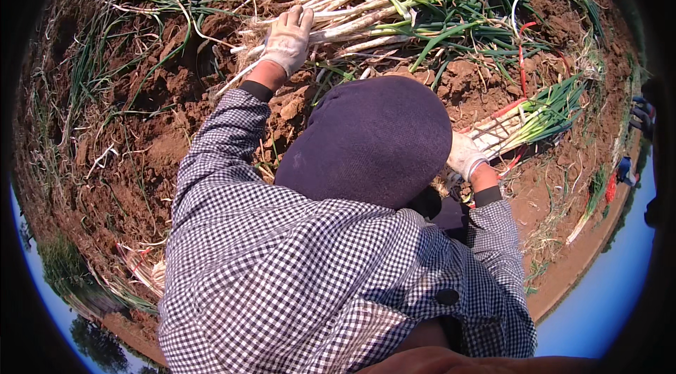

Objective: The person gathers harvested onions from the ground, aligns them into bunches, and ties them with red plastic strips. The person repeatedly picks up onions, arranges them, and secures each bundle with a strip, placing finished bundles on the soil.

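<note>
My left hand [288, 41], in a pale work glove, lies over the root ends of a loose pile of long green onions [364, 10]. Its fingers are close together, and whether they grip a stalk is hidden. The pile's white stems run to the right into green leaves. My right hand [466, 155], also gloved, touches the white ends of a smaller green onion bundle [501, 131] with red ties. My dark-clad knee hides part of that hand, so its grip cannot be told. Red tape [522, 65] stretches up from the bundle.
Cloddy reddish-brown soil [174, 147] bears scattered leaves and roots. Another tied bundle [153, 275] lies at the lower left, beside my checked sleeve. More green onions [589, 205] lie at the right, near a blue item [626, 171] at the field's edge.
</note>
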A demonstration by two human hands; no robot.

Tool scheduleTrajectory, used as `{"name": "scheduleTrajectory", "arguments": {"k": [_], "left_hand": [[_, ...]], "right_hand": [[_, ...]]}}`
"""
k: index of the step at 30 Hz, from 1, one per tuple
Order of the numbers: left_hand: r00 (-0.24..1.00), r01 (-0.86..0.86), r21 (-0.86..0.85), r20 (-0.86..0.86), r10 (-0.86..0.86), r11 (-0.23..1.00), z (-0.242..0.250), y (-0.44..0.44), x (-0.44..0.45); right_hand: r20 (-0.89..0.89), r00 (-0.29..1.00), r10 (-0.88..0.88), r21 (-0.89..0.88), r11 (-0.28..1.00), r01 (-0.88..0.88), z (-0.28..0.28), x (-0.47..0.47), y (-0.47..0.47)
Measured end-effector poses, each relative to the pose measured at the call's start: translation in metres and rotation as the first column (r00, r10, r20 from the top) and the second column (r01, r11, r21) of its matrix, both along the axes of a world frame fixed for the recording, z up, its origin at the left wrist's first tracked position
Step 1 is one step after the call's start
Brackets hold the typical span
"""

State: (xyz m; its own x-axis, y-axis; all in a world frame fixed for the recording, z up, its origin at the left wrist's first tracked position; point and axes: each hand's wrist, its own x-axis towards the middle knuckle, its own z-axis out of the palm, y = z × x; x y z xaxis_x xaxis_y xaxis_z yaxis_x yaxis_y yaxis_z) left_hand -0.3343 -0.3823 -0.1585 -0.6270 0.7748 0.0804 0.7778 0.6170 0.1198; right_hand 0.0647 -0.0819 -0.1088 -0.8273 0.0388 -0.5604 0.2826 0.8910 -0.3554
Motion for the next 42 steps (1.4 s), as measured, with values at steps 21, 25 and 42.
{"name": "scheduleTrajectory", "arguments": {"k": [21,25,42], "left_hand": [[0.913,0.006,0.002,0.408,-0.006,1.000,0.013,0.026,-0.063],[0.911,-0.004,-0.282,0.394,0.120,0.959,-0.006,0.030,-0.099],[0.953,0.273,-0.226,-0.067,-0.294,0.935,0.219,0.080,-0.088]], "right_hand": [[0.162,0.987,-0.009,0.048,0.999,0.001,0.008,0.026,-0.056],[0.169,0.983,-0.066,0.058,0.997,0.057,-0.001,0.029,-0.060],[0.065,0.966,-0.249,-0.062,0.966,0.252,0.058,-0.055,-0.061]]}}
